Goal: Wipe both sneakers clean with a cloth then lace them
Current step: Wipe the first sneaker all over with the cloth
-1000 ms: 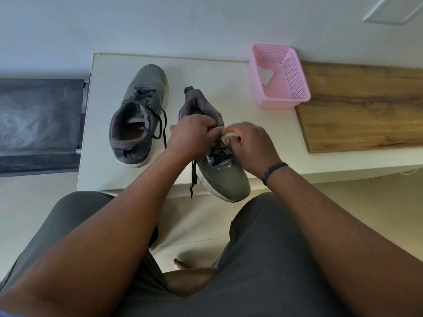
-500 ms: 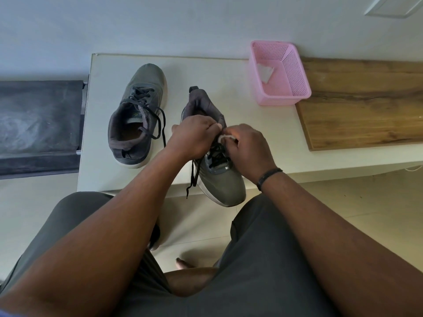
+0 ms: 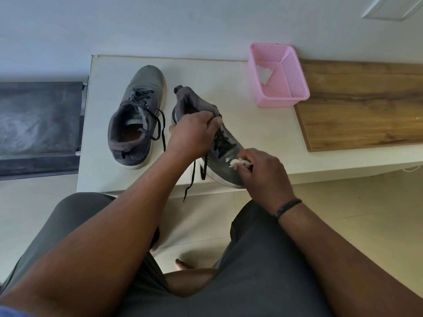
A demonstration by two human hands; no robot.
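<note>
At the near edge of the white counter (image 3: 263, 138), in the middle of the frame, I am working on the second sneaker (image 3: 229, 156), whose toe points toward me and hangs a little past the edge. My left hand (image 3: 194, 133) is gripping it at the collar and tongue, fingers curled round the material to steady it, while my right hand (image 3: 265, 175) is pinching a small wad of white cloth (image 3: 237, 162) and pressing it against the side of the toe area, where the grey upper is showing a wet shine. So I judge that I am partway through the wiping, on this shoe at least. Its black laces (image 3: 225, 143) are threaded through the lower eyelets, but the loose ends (image 3: 194, 177) are dangling over the counter edge, so the lacing here is not finished. The other sneaker (image 3: 137, 120) is sitting to the left, just beside the one I am holding, upright with its opening toward me; its laces are crossed but one end is trailing loose, and I cannot tell whether it has been wiped. Toward the upper right a pink basket (image 3: 295, 81) is holding another white piece (image 3: 263, 73), beside a wooden board (image 3: 366, 106). What is left, as I judge it, is finishing this wipe and tying up both pairs of laces.
</note>
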